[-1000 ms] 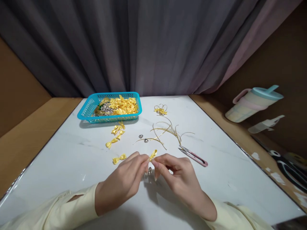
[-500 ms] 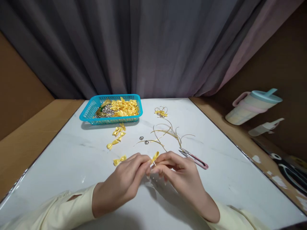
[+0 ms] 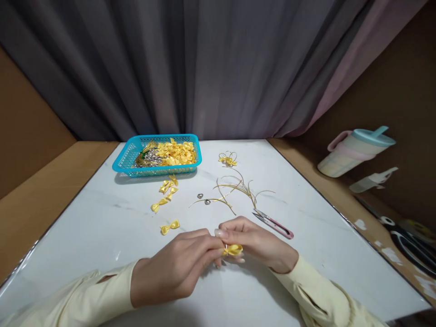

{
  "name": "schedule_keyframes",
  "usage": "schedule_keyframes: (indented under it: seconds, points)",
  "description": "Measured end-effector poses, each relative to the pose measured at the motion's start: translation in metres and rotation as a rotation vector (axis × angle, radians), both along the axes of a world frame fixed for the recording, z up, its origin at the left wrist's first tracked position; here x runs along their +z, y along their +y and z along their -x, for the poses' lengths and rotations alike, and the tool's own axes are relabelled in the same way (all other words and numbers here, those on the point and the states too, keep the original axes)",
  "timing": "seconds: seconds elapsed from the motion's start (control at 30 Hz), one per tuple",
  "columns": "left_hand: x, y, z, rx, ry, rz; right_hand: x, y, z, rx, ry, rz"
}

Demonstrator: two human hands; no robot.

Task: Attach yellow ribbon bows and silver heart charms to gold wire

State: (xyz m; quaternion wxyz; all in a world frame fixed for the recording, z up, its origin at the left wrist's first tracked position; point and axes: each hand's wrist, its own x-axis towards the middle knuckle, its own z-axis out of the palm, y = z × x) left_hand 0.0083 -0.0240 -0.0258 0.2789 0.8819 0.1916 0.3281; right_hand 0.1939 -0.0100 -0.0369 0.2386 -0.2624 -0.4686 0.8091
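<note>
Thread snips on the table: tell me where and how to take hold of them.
By the pink handle, I'd judge, pinched across both sides near its closed end, coming from the near right. The snips lie flat, their parted blades pointing away and left toward the loose gold cords, so that side looks sharper and more cluttered.

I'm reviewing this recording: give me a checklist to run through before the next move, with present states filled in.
1. Yellow bow held: ok; the left hand has it at the fingertips.
2. Right hand grip: cannot tell; its fingertips are beside the left's, but what they pinch is too small to make out.
3. Snips out of both hands: ok; they lie on the table.
4. Snips' blades closed: not ok; the tips stand apart.
5. Basket upright: ok.
6. All silver pieces in the basket: not ok; two lie on the table.
</note>
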Motion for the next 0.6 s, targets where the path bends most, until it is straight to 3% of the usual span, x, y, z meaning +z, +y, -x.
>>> schedule_keyframes:
  seconds: [0.13, 0.3, 0.47, 0.6]
  points:
    - [0.002, 0.003, 0.000, -0.025, -0.003, -0.134, -0.008, -0.001, 0.008, -0.091, 0.121, 0.136]
    - [0.002, 0.004, 0.002, -0.028, 0.058, -0.277, -0.008, 0.000, 0.009, -0.102, 0.112, 0.152]
    - [0.008, -0.010, -0.001, -0.227, 0.177, -0.270, -0.012, 0.012, 0.004, -0.197, 0.058, 0.116]
    - [0.011, -0.015, 0.000, -0.264, 0.215, -0.233, -0.017, 0.020, 0.000, -0.295, 0.015, 0.089]
